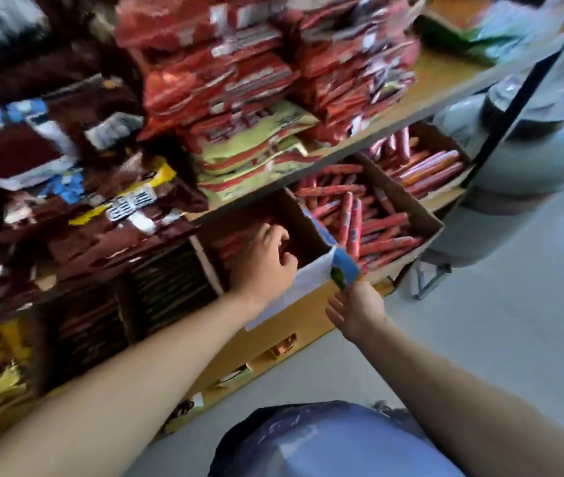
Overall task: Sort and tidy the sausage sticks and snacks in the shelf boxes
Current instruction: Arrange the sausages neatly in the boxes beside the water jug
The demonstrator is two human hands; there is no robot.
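The view is blurred. My left hand reaches into a cardboard box on the low shelf, its fingers curled over red sausage sticks in the box's shadow. Whether it holds one is hidden. My right hand is at the box's front right corner, with its fingers spread and touching the blue printed flap. The box to the right holds several red sausage sticks lying crisscross. A third box further right holds larger red and orange sausages.
Stacks of red snack packs fill the wooden shelf board above the boxes. Brown and yellow packets crowd the left side, with dark stacked packs below. A large grey jar stands on the pale floor at the right.
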